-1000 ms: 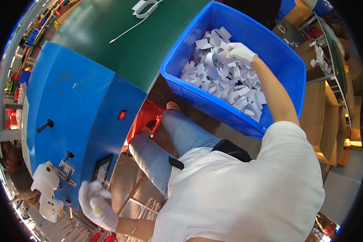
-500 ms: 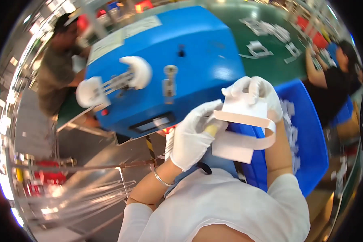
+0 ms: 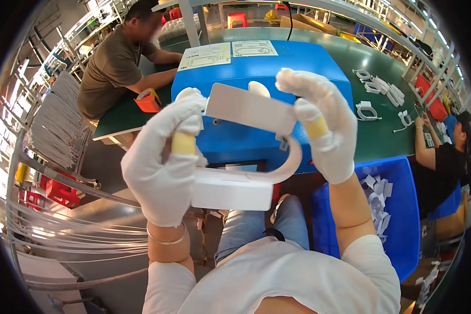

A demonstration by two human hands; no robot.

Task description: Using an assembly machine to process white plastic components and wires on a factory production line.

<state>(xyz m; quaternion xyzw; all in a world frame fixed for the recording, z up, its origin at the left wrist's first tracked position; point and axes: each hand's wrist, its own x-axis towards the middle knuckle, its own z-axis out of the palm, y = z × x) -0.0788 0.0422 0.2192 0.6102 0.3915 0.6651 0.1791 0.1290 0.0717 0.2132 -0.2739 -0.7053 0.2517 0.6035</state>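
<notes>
Now | both gloved hands, left hand [image 3: 165,172] and right hand [image 3: 324,131], grasping white folded card piece [image 3: 246,112]; curved strap loops below

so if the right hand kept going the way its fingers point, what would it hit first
Probably the white plastic part itself: the right hand already pinches its flat upper end, fingers pointing left. Past that comes the left hand, which holds the other end. Depth is hard to judge here.

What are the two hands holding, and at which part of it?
Both hold one white plastic part, two flat plates joined by a curved strap. The left hand grips the left ends of the plates; the right hand pinches the upper plate's right end.
</notes>
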